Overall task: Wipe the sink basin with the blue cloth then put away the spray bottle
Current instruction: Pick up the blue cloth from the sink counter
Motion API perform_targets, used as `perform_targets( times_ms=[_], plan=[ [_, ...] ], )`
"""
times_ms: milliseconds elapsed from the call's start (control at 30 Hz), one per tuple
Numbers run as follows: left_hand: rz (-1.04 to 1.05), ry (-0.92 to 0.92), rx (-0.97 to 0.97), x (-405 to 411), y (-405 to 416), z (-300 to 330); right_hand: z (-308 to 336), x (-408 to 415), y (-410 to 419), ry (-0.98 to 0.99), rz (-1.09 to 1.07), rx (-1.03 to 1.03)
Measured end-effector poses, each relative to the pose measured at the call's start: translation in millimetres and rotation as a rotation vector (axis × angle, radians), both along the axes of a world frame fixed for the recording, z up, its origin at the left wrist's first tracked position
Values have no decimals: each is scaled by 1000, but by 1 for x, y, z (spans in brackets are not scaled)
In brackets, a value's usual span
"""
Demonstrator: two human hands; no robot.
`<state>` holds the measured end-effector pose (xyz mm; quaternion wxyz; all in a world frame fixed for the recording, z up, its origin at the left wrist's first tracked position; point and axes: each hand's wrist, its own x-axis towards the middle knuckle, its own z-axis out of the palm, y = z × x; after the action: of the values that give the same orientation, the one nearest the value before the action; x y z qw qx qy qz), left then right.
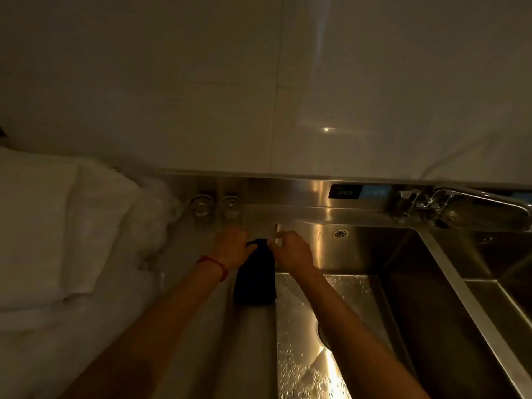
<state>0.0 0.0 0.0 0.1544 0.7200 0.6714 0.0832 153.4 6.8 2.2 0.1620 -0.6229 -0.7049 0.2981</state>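
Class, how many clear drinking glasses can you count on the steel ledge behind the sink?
2. One glass stands nearer the white towels; the other glass stands beside it, just beyond the left hand. Towels may hide more.

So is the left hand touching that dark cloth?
Touching. The head view shows the left hand lying against the dark cloth's top corner, no gap between them.
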Motion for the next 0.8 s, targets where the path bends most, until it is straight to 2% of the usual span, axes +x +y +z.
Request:
perform_targets(
  times_ms=[100, 267, 367, 600, 800],
  plan=[
    [56, 152, 42, -2, 0, -18, -11, -5, -3, -57, -29, -8],
    [107, 199, 98, -5, -5, -52, -40, -14, -10, -243, -23, 82],
    [124, 242, 30, -7, -9, -65, -55, -15, -14, -342, -8, 51],
    [179, 144, -170, -6, -19, -86, -74, -16, -14, -381, -65, -8],
    [242, 0, -211, -2, -24, -84, -86, -19, -17, -245, -101, -77]
  ],
)
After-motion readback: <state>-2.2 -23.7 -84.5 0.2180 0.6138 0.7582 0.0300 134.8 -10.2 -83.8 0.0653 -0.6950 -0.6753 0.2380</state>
